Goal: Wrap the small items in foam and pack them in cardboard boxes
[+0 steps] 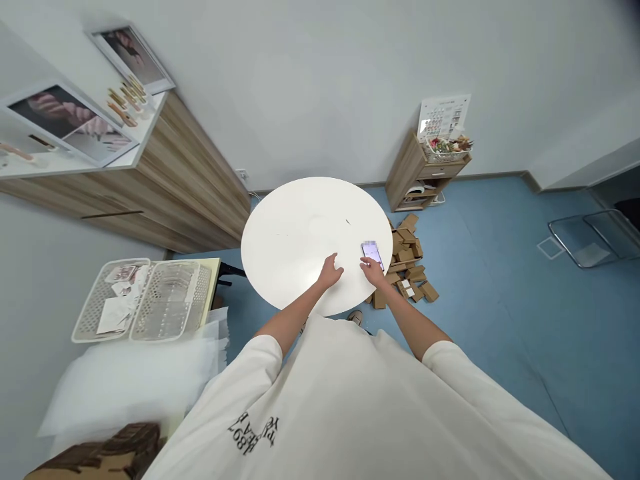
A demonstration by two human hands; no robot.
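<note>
My left hand (330,271) hovers at or just above the near part of a round white table (285,247), its thumb and fingers apart with nothing between them. My right hand (371,272) is over the lower left part of a smartphone (371,251) with a lit screen. The fingers of that hand are apart and point left; whether they touch the phone I cannot tell. A small thin dark object (348,222) lies on the tabletop beyond my hands, too small to name.
Brown cardboard boxes (406,253) are heaped on the floor right of the table. A wooden cabinet (185,180) stands on the left, with white plastic baskets (167,300) nearer me. A small shelf unit (413,173) is against the wall. A metal-framed chair (583,240) is far right.
</note>
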